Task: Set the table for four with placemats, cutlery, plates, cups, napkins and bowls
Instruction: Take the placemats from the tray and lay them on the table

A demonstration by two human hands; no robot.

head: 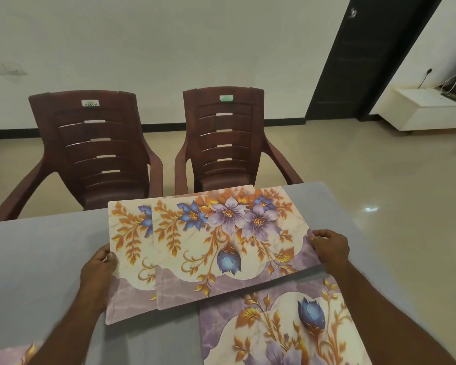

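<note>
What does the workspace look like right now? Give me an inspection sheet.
Surface: grey table, mostly bare.
Job's things: two overlapping floral placemats held at the far side; one laid floral placemat near; a fourth mat's corner lower left. No cutlery, plates, cups, napkins or bowls seen.
Clutter: nothing seen.
Grippers: left hand grips the lower mat's edge; right hand grips the top mat's edge.
Cables: white cable on the far white unit.
Surroundings: two brown plastic chairs, dark door.

Two dark brown plastic armchairs (95, 151) (227, 138) are set side by side at the far edge of a grey table (37, 259). A plain white wall (169, 43) is seen behind them, with a dark door (363, 61) to the right. The glossy beige tiled floor (379, 180) is marked by a light reflection; a low white cabinet (427, 111) is placed at far right.
</note>
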